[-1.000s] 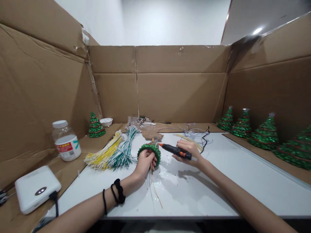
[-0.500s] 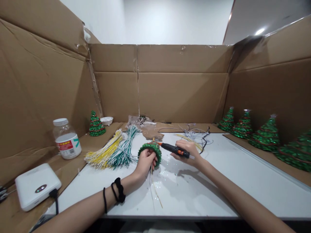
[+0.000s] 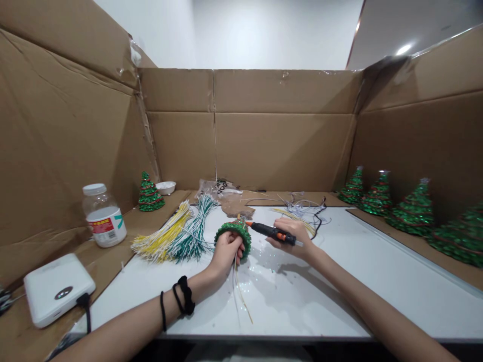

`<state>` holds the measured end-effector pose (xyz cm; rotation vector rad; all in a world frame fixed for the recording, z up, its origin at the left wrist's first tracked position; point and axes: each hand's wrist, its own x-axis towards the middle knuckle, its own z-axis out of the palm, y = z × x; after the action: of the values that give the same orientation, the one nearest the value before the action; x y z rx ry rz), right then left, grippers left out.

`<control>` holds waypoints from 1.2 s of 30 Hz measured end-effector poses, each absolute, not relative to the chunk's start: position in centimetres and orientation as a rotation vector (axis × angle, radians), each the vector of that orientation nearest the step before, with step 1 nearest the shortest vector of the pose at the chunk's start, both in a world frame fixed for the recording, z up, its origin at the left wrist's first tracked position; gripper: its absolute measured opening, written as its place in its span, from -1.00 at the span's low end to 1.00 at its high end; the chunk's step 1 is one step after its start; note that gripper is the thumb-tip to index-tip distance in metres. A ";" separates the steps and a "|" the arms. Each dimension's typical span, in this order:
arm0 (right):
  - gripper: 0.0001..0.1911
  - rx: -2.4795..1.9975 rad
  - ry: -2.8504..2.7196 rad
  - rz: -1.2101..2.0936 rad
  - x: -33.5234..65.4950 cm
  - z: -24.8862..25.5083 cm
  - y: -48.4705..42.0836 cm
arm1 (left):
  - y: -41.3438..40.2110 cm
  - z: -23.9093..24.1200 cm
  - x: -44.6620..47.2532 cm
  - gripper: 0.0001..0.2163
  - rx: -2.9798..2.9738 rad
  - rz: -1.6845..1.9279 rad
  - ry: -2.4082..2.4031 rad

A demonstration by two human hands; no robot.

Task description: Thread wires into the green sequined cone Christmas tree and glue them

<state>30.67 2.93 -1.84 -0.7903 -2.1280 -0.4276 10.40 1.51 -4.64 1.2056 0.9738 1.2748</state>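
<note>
Our left hand [image 3: 225, 251], fingers closed, holds the green tree [image 3: 234, 228] at its base, body beyond the fingers; our right hand [image 3: 293, 231] grips the glue gun [image 3: 270, 231]. We cannot read the red label [image 3: 101, 225] on the jar [image 3: 107, 240] or the bag's black lettering [image 3: 222, 187].

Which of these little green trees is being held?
The tree in the left hand, tipped over beside the glue gun; the five other trees stand upright at the sides, untouched.
</note>
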 end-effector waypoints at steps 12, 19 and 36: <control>-0.55 -0.803 -2.107 -0.414 30.7 -1.9 3.0 | 1.5 -4.6 10.4 -0.85 1.202 1.271 0.963; -0.57 -0.850 -2.131 -0.396 30.6 -1.6 2.7 | 1.5 -4.6 10.4 -0.86 1.198 1.269 0.968; -0.56 -0.850 -2.120 -0.419 30.7 -2.0 2.9 | 1.4 -4.5 10.4 -0.85 1.195 1.270 0.963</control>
<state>30.74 2.92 -2.03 -0.8503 -2.1199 -0.4194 10.41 1.39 -4.48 1.1945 0.9628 1.2702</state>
